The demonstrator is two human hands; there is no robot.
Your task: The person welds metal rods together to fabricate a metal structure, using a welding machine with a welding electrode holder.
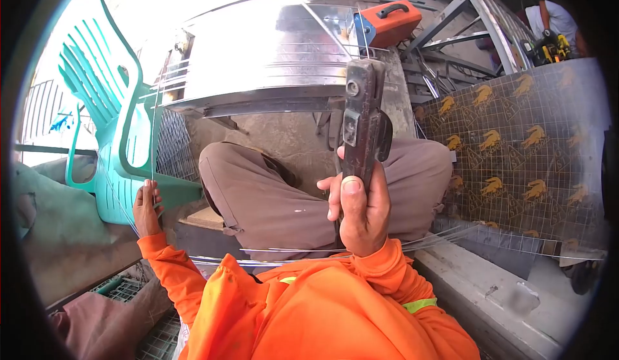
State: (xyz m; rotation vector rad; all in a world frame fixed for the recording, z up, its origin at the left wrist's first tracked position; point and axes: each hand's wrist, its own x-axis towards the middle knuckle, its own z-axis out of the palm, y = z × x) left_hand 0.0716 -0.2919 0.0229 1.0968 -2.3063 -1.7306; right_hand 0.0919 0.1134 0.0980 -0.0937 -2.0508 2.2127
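My right hand (pixel 361 208) is wrapped round a dark, worn welding electrode holder (pixel 362 121), raised upright above my lap. My thumb presses on its lower end, and a side lever shows on its right. A thin rod seems to stick up from its top. Off to the left, the fingers of my left hand (pixel 147 206) are pinched together on a thin metal rod (pixel 155 137) that points upward in front of the green plastic chair (pixel 122 195).
A shiny metal sheet (pixel 258 50) lies on a metal frame ahead. Behind it stands an orange welding machine (pixel 393 23). A patterned dark board (pixel 509 147) is at the right. Thin wires (pixel 303 251) cross near my waist. Another person (pixel 554 21) is at far right.
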